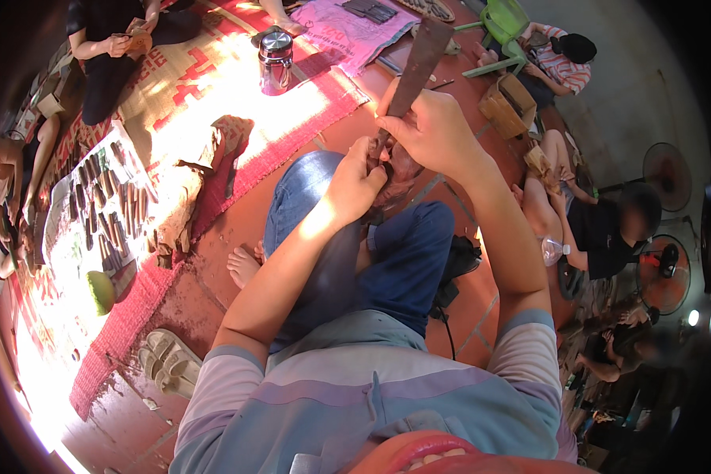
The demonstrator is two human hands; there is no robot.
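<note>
My right hand [433, 130] grips the handle of a broad, dark cleaver-like knife [420, 57] whose blade points up and away from me. My left hand [358, 183] holds a small dark brown piece of wood [400, 172] against my raised knee, just below the right hand. The knife's lower end meets the piece between the two hands. I sit on the floor in blue jeans [407, 261], with one bare foot [243, 266] tucked under.
A red patterned woven mat [213, 87] lies to the left with a chunky wood block [183, 207], a row of several small carved sticks [107, 209] and a metal pot [276, 62]. Sandals [166, 359] rest near my left. Other people sit around; fans [665, 272] stand at right.
</note>
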